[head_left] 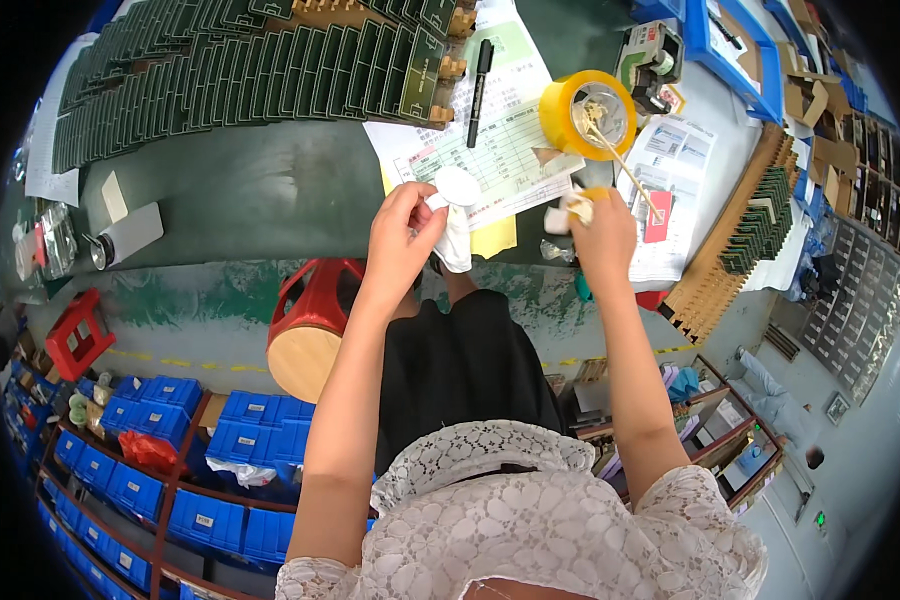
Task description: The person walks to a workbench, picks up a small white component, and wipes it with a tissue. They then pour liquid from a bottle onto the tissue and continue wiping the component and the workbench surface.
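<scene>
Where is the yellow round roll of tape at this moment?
In the head view, the yellow round roll of tape is right of upper centre, just beyond the right hand, with the slim black marker pen to its left.

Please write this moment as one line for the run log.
left hand: pinching white cloth-like piece | right hand: holding small white-and-yellow item, kind unclear | ahead: yellow tape roll, black marker, papers

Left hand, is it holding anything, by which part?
The left hand holds a white disc by its lower-left edge; whether it also grips the white material below is unclear.
</scene>
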The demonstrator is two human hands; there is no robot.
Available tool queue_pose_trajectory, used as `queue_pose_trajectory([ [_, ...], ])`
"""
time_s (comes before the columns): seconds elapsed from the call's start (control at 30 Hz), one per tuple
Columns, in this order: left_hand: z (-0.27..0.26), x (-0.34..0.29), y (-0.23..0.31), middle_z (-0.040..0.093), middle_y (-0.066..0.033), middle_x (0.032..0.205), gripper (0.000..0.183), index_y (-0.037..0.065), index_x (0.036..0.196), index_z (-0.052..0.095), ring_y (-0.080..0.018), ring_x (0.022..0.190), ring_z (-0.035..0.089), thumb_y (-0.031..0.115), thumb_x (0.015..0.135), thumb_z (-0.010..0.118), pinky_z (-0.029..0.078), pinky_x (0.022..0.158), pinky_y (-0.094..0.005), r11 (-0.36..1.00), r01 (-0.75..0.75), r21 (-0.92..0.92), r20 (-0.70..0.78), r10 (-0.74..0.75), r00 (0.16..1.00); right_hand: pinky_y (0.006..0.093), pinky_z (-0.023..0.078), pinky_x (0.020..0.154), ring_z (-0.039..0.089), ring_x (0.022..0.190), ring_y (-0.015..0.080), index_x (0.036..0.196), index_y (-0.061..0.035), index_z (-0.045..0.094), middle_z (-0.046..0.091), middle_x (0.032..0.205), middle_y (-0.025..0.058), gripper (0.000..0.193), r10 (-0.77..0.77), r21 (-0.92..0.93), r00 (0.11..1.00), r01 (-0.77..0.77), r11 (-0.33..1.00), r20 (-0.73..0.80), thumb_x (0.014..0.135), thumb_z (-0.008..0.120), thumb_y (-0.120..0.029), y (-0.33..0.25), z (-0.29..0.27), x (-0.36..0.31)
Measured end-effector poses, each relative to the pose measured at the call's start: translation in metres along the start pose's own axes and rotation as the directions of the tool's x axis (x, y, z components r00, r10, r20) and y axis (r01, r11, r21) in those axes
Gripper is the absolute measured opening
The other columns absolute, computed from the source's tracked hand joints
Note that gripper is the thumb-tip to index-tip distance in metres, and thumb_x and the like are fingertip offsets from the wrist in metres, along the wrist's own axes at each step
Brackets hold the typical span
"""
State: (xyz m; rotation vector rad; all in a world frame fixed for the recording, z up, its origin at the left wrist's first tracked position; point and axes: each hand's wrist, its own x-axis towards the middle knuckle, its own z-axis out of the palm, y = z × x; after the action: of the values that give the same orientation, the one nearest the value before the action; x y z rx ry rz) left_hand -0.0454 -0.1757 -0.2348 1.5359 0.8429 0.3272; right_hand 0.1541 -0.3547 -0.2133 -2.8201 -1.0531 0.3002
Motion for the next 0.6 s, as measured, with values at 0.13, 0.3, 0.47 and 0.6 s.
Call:
queue_pose_trajectory([
  [0.13,-0.005,-0.005,-0.012,0.053,-0.0006,0.082,0.017,-0.001,0.100,0.057,-0.0074,0.073,0.049,0.003,0.085,0.063,0.044,0.068,-0.0225,0.968,0.069,-0.242,-0.017,-0.076,0.997,0.0442,0.046,0.079,0.057,0.093,0.0361,0.089,0.0042,0.060,0.059,0.099,0.0176,0.024,0.069,0.121,0.997,-0.073,0.990,0.040,0.069,0.070,-0.004,0.009,-0.035,-0.015],
  [0.3,-0.043,-0.031,0.015,0.061,-0.0026,0.101,0.018,0.000,0.109,0.053,-0.0076,0.091,0.057,0.004,0.092,0.057,0.047,0.081,-0.0231,0.856,0.149,-0.495,-0.021,-0.183,0.983,0.0409,0.047,0.078,0.057,0.090,0.0352,0.095,0.0023,0.061,0.058,0.098,0.0163,0.027,0.031,0.411,0.996,0.007,0.912,-0.085,0.069,0.068,0.000,-0.023,-0.068,-0.028],
  [0.47,-0.083,-0.064,0.013,0.059,-0.0118,0.120,0.036,0.001,0.129,0.047,-0.0189,0.106,0.059,0.005,0.094,0.051,0.049,0.088,-0.0309,0.863,0.210,-0.459,-0.143,-0.305,0.942,0.0407,0.046,0.081,0.056,0.092,0.0349,0.103,-0.0020,0.062,0.058,0.098,0.0150,0.033,-0.192,0.609,0.960,0.278,0.743,-0.205,0.070,0.067,-0.002,-0.076,-0.084,-0.036],
  [0.6,-0.101,-0.086,0.032,0.052,-0.0152,0.129,0.047,0.000,0.139,0.038,-0.0260,0.119,0.053,0.006,0.094,0.051,0.045,0.099,-0.0391,0.837,0.163,-0.523,-0.232,-0.323,0.917,0.0431,0.044,0.085,0.054,0.098,0.0365,0.107,-0.0029,0.060,0.057,0.102,0.0152,0.035,-0.313,0.750,0.923,0.369,0.548,-0.225,0.073,0.065,-0.007,-0.140,-0.060,-0.037],
])
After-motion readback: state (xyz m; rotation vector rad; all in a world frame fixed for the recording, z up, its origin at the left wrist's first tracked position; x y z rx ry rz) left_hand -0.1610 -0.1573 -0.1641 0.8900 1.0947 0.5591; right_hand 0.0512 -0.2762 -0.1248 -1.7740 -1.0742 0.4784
